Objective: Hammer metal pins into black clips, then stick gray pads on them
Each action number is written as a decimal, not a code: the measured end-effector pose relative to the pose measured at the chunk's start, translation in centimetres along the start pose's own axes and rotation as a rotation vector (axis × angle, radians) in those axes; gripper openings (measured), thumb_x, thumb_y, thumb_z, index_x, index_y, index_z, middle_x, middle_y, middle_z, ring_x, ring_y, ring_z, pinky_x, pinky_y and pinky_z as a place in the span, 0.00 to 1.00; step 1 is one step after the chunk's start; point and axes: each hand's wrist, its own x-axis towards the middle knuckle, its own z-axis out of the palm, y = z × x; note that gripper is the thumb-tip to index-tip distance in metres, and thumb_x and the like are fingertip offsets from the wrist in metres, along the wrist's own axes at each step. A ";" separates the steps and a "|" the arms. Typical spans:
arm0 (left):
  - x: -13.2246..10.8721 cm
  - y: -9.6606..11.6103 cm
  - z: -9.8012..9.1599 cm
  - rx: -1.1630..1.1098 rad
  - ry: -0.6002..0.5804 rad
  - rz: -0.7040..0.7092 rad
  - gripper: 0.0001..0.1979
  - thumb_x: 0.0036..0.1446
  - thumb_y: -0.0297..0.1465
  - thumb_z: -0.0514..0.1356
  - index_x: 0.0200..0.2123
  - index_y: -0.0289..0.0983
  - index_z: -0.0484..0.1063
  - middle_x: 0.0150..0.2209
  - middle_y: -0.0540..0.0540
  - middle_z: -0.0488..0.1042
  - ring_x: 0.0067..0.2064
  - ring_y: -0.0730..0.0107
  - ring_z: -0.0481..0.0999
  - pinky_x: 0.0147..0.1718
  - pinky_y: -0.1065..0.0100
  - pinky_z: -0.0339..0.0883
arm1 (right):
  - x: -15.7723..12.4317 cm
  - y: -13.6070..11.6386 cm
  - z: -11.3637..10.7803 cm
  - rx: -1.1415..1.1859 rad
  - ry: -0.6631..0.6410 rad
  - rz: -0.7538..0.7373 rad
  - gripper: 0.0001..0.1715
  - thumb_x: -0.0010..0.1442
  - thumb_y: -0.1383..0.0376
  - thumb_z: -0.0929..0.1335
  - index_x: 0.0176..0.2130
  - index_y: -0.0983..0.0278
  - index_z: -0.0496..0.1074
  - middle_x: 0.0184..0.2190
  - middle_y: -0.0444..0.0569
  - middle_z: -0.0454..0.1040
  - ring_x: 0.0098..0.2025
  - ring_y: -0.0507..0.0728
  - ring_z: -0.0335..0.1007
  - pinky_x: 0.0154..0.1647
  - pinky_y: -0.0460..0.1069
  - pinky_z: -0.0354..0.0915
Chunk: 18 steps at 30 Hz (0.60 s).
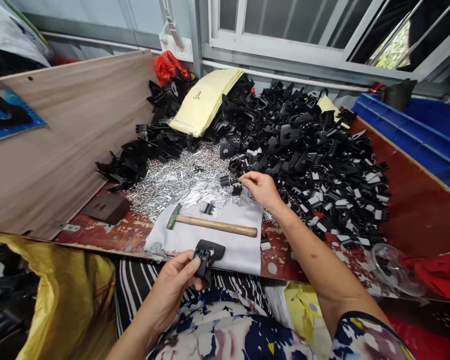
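Close to my lap, my left hand (182,275) grips a black plastic clip (207,255) with a flat, wide plate at one end. My right hand (260,189) reaches forward over the white cloth (243,255), its thumb and fingertips pinched together by some small black clip pieces (237,189); what they hold, if anything, is too small to tell. A hammer (215,225) with a wooden handle lies across the cloth between my hands. Behind it spreads a heap of thin metal pins (176,175).
A large pile of black plastic parts (277,130) covers the back and right of the table, with a stack of yellow sheets (206,100) on it. A brown block (106,208) sits left. A blue crate (412,130) stands right, a yellow sack (67,295) lower left.
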 end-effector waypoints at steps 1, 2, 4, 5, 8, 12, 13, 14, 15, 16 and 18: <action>0.0 0.0 0.0 0.001 -0.004 -0.001 0.17 0.46 0.42 0.78 0.29 0.36 0.80 0.29 0.52 0.74 0.22 0.80 0.71 0.24 0.76 0.67 | -0.3 0.3 -0.3 -0.108 0.015 -0.039 0.10 0.63 0.63 0.68 0.38 0.61 0.81 0.32 0.45 0.81 0.33 0.55 0.75 0.37 0.48 0.69; 0.0 0.0 -0.1 0.003 -0.006 0.000 0.17 0.46 0.42 0.77 0.30 0.36 0.80 0.29 0.51 0.74 0.23 0.79 0.71 0.25 0.76 0.67 | -0.6 0.5 -0.5 -0.195 0.019 -0.075 0.10 0.64 0.65 0.68 0.38 0.60 0.81 0.33 0.45 0.82 0.35 0.55 0.77 0.41 0.49 0.69; -0.1 0.0 -0.1 0.007 -0.006 0.000 0.18 0.46 0.43 0.77 0.30 0.36 0.80 0.31 0.51 0.75 0.23 0.78 0.71 0.25 0.75 0.68 | -1.3 0.8 -1.0 -0.318 0.001 -0.128 0.12 0.64 0.68 0.67 0.38 0.60 0.82 0.36 0.46 0.83 0.39 0.56 0.78 0.45 0.50 0.68; -0.1 0.0 -0.1 0.010 -0.005 0.000 0.18 0.46 0.43 0.77 0.31 0.36 0.81 0.31 0.50 0.75 0.23 0.78 0.71 0.25 0.75 0.68 | -1.7 0.9 -1.2 -0.368 -0.010 -0.149 0.12 0.64 0.70 0.67 0.38 0.60 0.82 0.38 0.47 0.83 0.41 0.57 0.77 0.47 0.50 0.67; -0.2 0.1 0.0 0.028 -0.010 -0.002 0.18 0.46 0.43 0.77 0.34 0.36 0.82 0.32 0.50 0.75 0.23 0.79 0.69 0.24 0.75 0.66 | -2.7 0.8 -1.3 -0.522 -0.070 -0.205 0.11 0.65 0.71 0.68 0.38 0.61 0.81 0.38 0.49 0.83 0.43 0.58 0.75 0.49 0.51 0.65; -0.4 0.4 0.1 0.076 0.024 0.062 0.17 0.46 0.43 0.76 0.34 0.37 0.83 0.30 0.51 0.74 0.23 0.79 0.67 0.25 0.76 0.65 | -3.1 0.0 -0.2 -0.709 -0.229 -0.211 0.07 0.65 0.69 0.70 0.37 0.61 0.81 0.37 0.48 0.82 0.41 0.57 0.72 0.49 0.51 0.63; -0.4 0.5 0.0 0.102 0.043 0.088 0.17 0.46 0.42 0.76 0.33 0.37 0.83 0.29 0.50 0.74 0.24 0.79 0.67 0.26 0.75 0.65 | -3.0 -0.2 0.3 -0.742 -0.256 -0.208 0.06 0.64 0.68 0.71 0.37 0.61 0.81 0.37 0.48 0.81 0.42 0.58 0.72 0.49 0.51 0.62; -0.5 0.5 0.0 0.131 0.057 0.110 0.16 0.47 0.42 0.76 0.32 0.36 0.83 0.29 0.50 0.74 0.24 0.78 0.68 0.27 0.75 0.66 | -2.8 -0.4 0.8 -0.765 -0.272 -0.206 0.05 0.64 0.68 0.71 0.36 0.62 0.80 0.37 0.50 0.81 0.43 0.58 0.71 0.49 0.52 0.61; -0.5 0.4 -0.1 0.162 0.065 0.128 0.15 0.47 0.42 0.75 0.31 0.36 0.83 0.29 0.49 0.74 0.25 0.77 0.69 0.28 0.74 0.66 | -2.7 -0.7 1.2 -0.777 -0.280 -0.203 0.05 0.63 0.68 0.72 0.34 0.63 0.79 0.36 0.51 0.80 0.43 0.59 0.71 0.49 0.53 0.61; -0.5 0.4 -0.3 0.191 0.070 0.141 0.15 0.48 0.42 0.75 0.32 0.36 0.83 0.30 0.49 0.75 0.25 0.75 0.70 0.28 0.73 0.67 | -2.6 -1.0 1.5 -0.783 -0.280 -0.199 0.06 0.63 0.69 0.71 0.32 0.64 0.79 0.36 0.53 0.80 0.44 0.60 0.71 0.49 0.54 0.61; -0.4 0.4 -0.7 0.245 0.088 0.170 0.14 0.50 0.42 0.73 0.33 0.37 0.84 0.32 0.47 0.76 0.27 0.72 0.71 0.29 0.71 0.69 | -2.7 -1.7 1.8 -0.796 -0.261 -0.197 0.08 0.63 0.71 0.70 0.32 0.65 0.77 0.37 0.55 0.79 0.45 0.61 0.70 0.49 0.54 0.61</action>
